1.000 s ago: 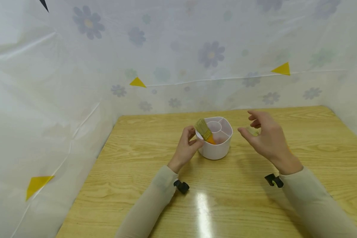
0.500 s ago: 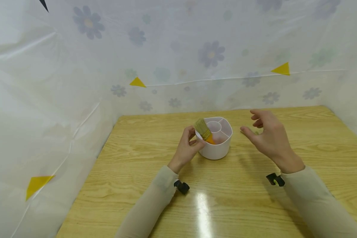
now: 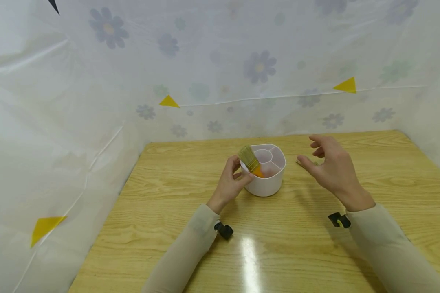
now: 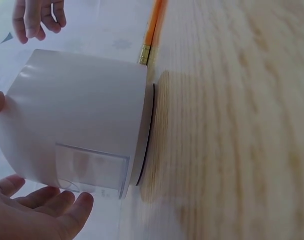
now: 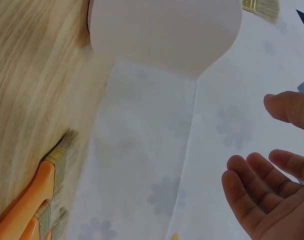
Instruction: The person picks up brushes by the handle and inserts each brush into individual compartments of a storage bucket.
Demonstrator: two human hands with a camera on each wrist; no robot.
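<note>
I see the left hand (image 3: pixel 229 181) curled round the white divided organizer (image 3: pixel 265 188) near the desk's (image 3: pixel 176 191) far edge, a paintbrush (image 3: pixel 250 159) leaning inside; my right hand (image 3: pixel 335 169), loosely spread, holds nothing, near other paintbrushes (image 5: pixel 35 194).

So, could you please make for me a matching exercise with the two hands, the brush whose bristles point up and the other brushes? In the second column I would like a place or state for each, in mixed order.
Column one
1. left hand
2. right hand
3. brush with bristles pointing up
4. orange-handled brushes in the right wrist view

Column two
A. raised, holding nothing
B. lying on the table
C. gripping the side of the white organizer
D. leaning inside the organizer

Right pairs: 1-C, 2-A, 3-D, 4-B.
</note>
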